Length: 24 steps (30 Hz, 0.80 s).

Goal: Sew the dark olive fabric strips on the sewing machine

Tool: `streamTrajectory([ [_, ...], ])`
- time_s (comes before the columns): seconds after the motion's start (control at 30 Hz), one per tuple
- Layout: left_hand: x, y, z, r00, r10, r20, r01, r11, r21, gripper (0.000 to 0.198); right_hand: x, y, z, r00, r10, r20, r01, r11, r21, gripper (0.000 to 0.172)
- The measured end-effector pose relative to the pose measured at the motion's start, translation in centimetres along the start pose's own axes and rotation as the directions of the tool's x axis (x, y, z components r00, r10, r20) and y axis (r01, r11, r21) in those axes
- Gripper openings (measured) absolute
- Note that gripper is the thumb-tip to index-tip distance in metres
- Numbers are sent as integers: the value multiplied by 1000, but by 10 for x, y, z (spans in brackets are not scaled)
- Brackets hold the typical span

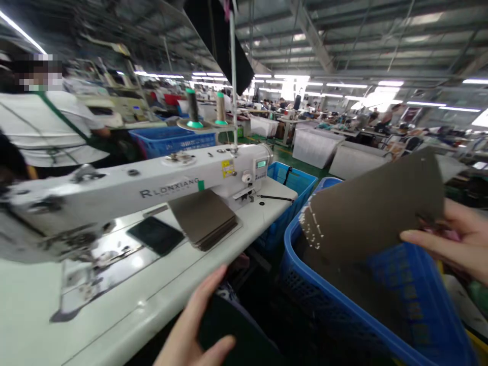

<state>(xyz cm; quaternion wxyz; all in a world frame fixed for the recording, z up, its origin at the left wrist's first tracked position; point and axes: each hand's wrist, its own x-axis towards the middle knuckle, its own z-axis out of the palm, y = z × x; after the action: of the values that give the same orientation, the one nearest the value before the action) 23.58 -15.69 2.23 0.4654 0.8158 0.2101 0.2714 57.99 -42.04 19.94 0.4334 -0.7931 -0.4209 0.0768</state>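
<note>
Above the blue basket (pixel 305 244), right hand (pixel 453 239) pinching brown sheet (pixel 373 208), fingers extended

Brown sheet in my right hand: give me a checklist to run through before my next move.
1. Grip of right hand on brown sheet: ok, at its right edge.
2. Sheet hanging over blue basket: ok.
3. Hold of left hand on dark piece: ok.
4. Lie of stack of pieces on table: ok, flat.
5. Needle area of sewing machine: cannot tell, blurred.
</note>
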Motion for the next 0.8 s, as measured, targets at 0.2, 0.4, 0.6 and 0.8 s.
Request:
streamTrajectory([
  [0.2, 19, 39, 71, 991, 101, 90, -38, 846, -532, 100, 52, -72, 137, 891, -38, 452, -188, 876, 445, 37],
  [0.4, 18, 33, 41, 847, -370, -382, 62, 781, -621, 74, 99, -87, 227, 796, -160, 583, -244, 798, 551, 34],
  [0.6, 23, 24, -13, 832, -508, -223, 115, 550, -827, 74, 154, -63, 283, 860, -220, 461, 15, 914, 406, 35],
  [0.8, 35, 9, -34, 784, -613, -95, 231, 431, -872, 71, 156, -8, 339, 900, -308, 309, 150, 883, 444, 38],
])
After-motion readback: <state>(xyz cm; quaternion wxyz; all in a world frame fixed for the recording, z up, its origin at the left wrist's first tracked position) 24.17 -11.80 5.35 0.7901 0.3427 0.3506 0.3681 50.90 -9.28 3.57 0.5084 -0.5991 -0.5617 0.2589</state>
